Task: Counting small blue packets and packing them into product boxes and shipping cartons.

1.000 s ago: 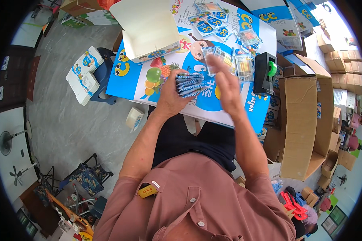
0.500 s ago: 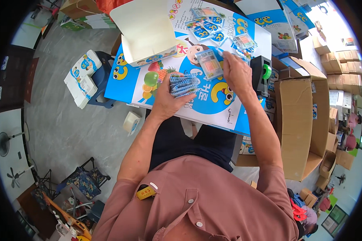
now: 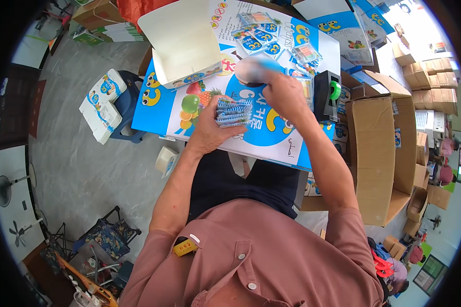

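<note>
My left hand (image 3: pixel 210 130) grips a thick stack of small blue packets (image 3: pixel 233 112) edge-up over a blue printed sheet (image 3: pixel 251 135) that covers the table. My right hand (image 3: pixel 284 94) holds one more packet (image 3: pixel 256 70), blurred by motion, just above and to the right of the stack. Loose packets of the same kind (image 3: pixel 258 38) lie further back on the table.
An open white box (image 3: pixel 182 43) stands at the table's back left. A black tape dispenser (image 3: pixel 327 94) sits to the right of my right hand. Brown cardboard cartons (image 3: pixel 376 153) stand at the right. On the floor at the left, white packages (image 3: pixel 101 105) rest on a stool.
My right hand has drawn back from the loose packets toward the stack with one packet in it. The left hand and its stack have shifted slightly.
</note>
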The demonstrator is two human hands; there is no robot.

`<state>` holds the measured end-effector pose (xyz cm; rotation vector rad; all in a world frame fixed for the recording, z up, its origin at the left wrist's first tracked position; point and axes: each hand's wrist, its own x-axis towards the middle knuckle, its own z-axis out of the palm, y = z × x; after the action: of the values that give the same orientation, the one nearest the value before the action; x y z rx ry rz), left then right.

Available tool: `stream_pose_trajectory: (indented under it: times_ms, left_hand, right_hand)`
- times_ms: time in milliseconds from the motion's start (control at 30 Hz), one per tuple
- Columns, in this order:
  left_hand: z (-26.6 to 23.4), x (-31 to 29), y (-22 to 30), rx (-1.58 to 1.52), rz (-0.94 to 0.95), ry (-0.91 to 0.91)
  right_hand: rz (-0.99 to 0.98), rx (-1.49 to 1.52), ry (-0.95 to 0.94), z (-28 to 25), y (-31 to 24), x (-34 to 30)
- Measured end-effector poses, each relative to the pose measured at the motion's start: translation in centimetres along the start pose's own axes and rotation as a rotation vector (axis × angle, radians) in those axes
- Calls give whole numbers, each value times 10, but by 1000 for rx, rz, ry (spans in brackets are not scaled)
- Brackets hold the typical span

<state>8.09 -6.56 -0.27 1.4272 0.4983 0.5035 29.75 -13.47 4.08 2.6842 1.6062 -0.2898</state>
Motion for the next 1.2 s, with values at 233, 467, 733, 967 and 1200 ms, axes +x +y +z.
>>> stream_pose_trajectory:
  times_ms: [233, 467, 733, 967, 1200]
  left_hand:
    - [16, 6, -5, -147, 91, -71]
    - [24, -1, -14, 199, 255, 78]
    - [27, -1, -7, 26, 63, -42]
    - [18, -7, -5, -43, -14, -111]
    - [26, 1, -5, 164, 273, 46]
  right_hand:
    - [-86, 1479, -129, 44, -6, -40]
    - [-436, 988, 222, 45, -8, -48]
    - [283, 110, 403, 19, 58, -43]
    - [215, 657, 452, 17, 59, -67]
    - [-42, 1492, -32, 50, -6, -46]
